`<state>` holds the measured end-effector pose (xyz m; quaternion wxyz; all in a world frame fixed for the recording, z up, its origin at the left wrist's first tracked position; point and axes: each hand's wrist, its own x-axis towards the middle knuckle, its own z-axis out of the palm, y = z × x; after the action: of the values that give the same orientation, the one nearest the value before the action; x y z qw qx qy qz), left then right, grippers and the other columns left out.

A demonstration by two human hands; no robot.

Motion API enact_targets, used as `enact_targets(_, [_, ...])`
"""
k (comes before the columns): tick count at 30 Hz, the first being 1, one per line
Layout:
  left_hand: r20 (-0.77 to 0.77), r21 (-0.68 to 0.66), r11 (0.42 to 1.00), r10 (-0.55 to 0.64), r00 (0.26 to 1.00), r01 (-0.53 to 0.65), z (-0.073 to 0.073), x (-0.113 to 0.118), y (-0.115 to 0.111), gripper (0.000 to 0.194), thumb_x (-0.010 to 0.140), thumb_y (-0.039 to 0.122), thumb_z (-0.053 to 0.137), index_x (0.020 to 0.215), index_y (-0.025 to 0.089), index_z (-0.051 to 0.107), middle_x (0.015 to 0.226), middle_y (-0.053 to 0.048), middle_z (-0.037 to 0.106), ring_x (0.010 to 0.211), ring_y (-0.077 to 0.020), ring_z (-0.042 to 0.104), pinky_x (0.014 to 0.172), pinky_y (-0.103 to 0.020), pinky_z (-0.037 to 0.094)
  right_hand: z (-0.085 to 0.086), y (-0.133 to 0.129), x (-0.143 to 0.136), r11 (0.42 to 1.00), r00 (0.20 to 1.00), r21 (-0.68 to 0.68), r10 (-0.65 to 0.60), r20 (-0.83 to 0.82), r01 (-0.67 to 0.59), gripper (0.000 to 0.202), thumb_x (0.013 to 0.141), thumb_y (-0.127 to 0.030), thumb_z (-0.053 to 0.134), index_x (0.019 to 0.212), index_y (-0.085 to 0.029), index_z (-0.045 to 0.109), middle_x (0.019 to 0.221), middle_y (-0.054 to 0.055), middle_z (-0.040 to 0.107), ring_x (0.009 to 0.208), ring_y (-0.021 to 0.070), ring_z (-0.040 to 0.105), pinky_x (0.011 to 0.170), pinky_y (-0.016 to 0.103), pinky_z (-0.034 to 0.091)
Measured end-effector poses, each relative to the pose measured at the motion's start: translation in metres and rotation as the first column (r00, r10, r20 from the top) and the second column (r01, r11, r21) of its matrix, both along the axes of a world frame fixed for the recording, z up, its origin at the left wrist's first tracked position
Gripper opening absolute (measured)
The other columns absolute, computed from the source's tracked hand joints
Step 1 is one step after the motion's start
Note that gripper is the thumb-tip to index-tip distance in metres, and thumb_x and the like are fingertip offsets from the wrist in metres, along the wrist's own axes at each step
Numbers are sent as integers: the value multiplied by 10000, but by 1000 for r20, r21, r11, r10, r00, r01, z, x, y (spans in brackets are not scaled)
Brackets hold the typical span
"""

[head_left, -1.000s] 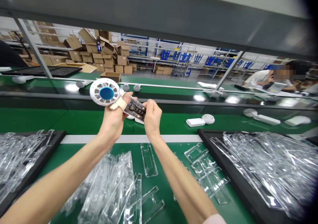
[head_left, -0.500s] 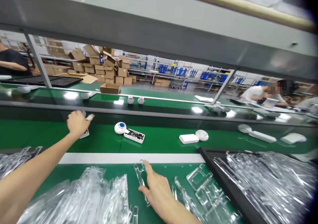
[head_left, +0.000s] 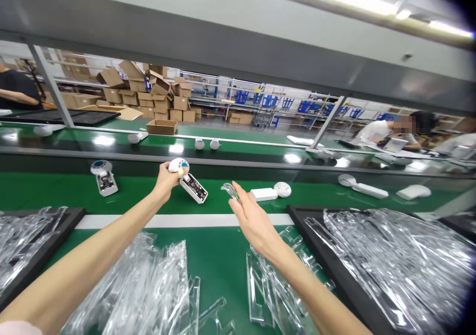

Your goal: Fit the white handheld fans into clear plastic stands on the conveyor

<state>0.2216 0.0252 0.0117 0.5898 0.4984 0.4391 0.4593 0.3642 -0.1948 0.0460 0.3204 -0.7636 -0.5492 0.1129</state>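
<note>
My left hand [head_left: 166,180] grips the round white head of a device [head_left: 194,188] whose handle shows an uncovered circuit board, tilted above the green belt. My right hand [head_left: 250,211], to its right, pinches a small clear plastic part [head_left: 230,191] at its fingertips. A second device with a bare board [head_left: 106,180] lies at the left of the belt. Just beyond my right hand is a white device [head_left: 265,194] with a round head. Loose clear plastic parts [head_left: 256,290] are heaped below my right forearm, and another clear heap [head_left: 148,285] lies left of them.
Black trays of clear parts stand at the right [head_left: 316,255] and left [head_left: 76,223]. More white devices [head_left: 370,191] lie on the belt at the right. A metal shelf [head_left: 223,42] spans overhead. Behind are cardboard boxes [head_left: 163,102] and people at the far left and right.
My left hand has moved right from the left device and taken hold of the middle one, now tilted. My right hand has risen towards the belt with the clear part.
</note>
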Motion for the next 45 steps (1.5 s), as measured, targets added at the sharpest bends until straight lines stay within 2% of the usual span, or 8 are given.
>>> enact_targets(9, [117,100,958,-280,953,269,50,12,-86,620,587,449,806,1105,199,575,1040,-68,644,866,-208,607,642,-297,494,0,31,-44,995,941,-1,-96,326,102,555,972,-385,409,1468,-141,359,1103,179,534,1062,322,548,790,431,517])
enact_targets(16, [117,102,960,-272,955,261,57,5,-98,648,556,446,830,1092,188,573,1004,-52,638,878,-204,591,650,-296,488,-24,26,-46,995,965,54,-97,243,86,574,965,-358,431,1509,-250,280,1229,150,513,1129,314,502,926,491,444])
enact_targets(22, [202,147,963,-254,946,227,61,2,-107,598,609,420,817,1105,193,571,1030,-47,634,864,-184,587,658,-290,491,-14,10,-36,998,998,-32,52,-19,-53,730,950,-338,453,1542,-322,27,1099,93,565,993,284,593,837,447,487])
enact_targets(27, [342,217,952,-283,896,218,59,6,-110,532,615,372,832,1057,212,586,1009,-25,630,908,-173,585,745,-291,489,-6,10,-24,992,996,91,82,46,-86,726,933,-240,487,1541,-318,99,1015,79,531,972,255,571,875,431,489])
enact_targets(33, [316,86,895,-442,840,439,48,13,-116,464,591,477,823,900,172,661,850,-39,658,810,-192,609,718,-309,494,4,10,-19,951,958,270,75,277,-153,633,865,-202,596,1451,-342,400,1027,91,531,993,270,522,921,470,459])
enact_targets(36, [282,187,942,-323,903,279,52,19,-124,412,660,449,781,945,175,665,932,-51,671,874,-209,621,720,-309,500,14,18,-16,904,989,403,116,88,-142,491,889,-322,574,1373,-279,506,1026,77,583,973,240,541,910,427,453])
enact_targets(39, [258,364,915,-279,925,174,61,28,-131,343,691,391,768,930,167,668,978,-59,665,912,-207,616,763,-319,501,19,33,-7,820,955,559,59,-292,120,378,956,-438,393,998,-186,672,863,36,636,810,174,575,777,314,463])
enact_targets(45, [269,464,875,-291,918,141,67,42,-146,321,641,367,810,878,189,686,936,-36,667,869,-174,618,772,-296,507,14,50,8,711,888,620,-15,-459,332,548,953,-484,321,504,-211,476,521,-19,499,543,126,481,596,262,377])
